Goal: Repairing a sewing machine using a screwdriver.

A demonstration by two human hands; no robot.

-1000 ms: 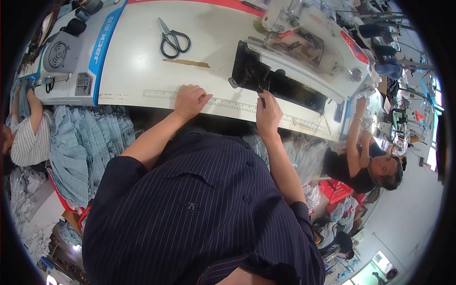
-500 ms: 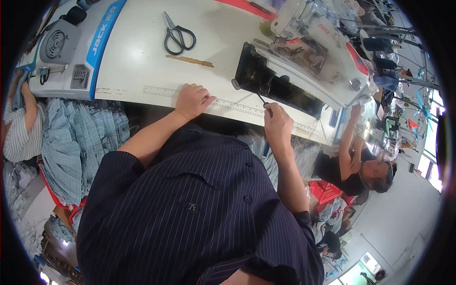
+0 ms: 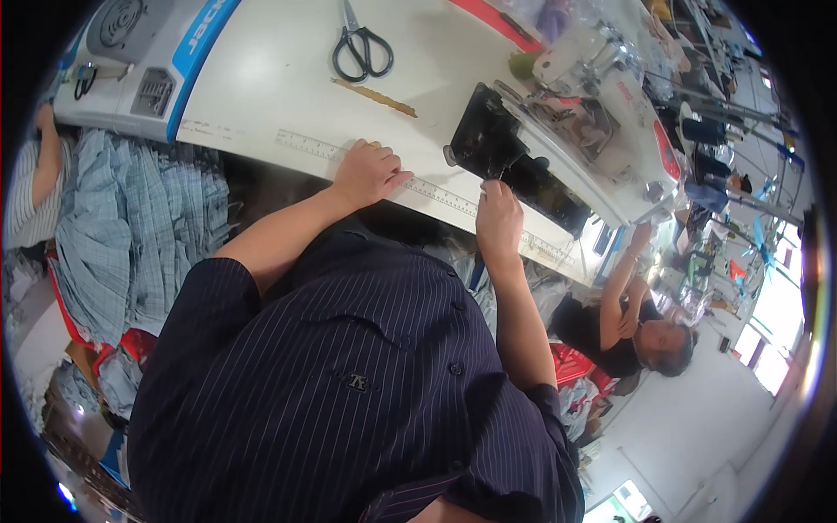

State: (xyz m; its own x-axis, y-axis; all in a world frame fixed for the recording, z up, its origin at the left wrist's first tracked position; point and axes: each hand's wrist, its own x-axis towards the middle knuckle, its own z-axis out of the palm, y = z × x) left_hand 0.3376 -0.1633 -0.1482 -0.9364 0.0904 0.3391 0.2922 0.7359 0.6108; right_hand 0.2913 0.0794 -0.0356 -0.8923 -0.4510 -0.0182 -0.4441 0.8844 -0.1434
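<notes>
My left hand (image 3: 370, 172) lies over the table's near edge, across the printed ruler strip (image 3: 305, 142). Its fingers are loosely bent, the thumb sticks out apart, and no object shows in it. My right hand (image 3: 500, 213) pinches a slim, dark, screwdriver-like tool, mostly hidden by the fingers. This hand is at the near side of the black recess (image 3: 475, 131) in the bed of the white sewing machine (image 3: 610, 139). Beyond my left hand lie black-handled scissors (image 3: 363, 54) and a narrow brown strip (image 3: 377, 96) on the white table (image 3: 261, 87).
A grey and blue machine housing (image 3: 144, 78) stands at the left. Below it hang piled blue checked garments (image 3: 131, 227). Thread cones (image 3: 704, 131) stand at the right. A co-worker in black (image 3: 602, 336) sits at the right; another person's striped sleeve (image 3: 30, 205) shows at far left.
The whole view has shifted and turned slightly. My right hand has moved closer to the black recess, bringing the tool over it. My left hand stays on the ruler strip.
</notes>
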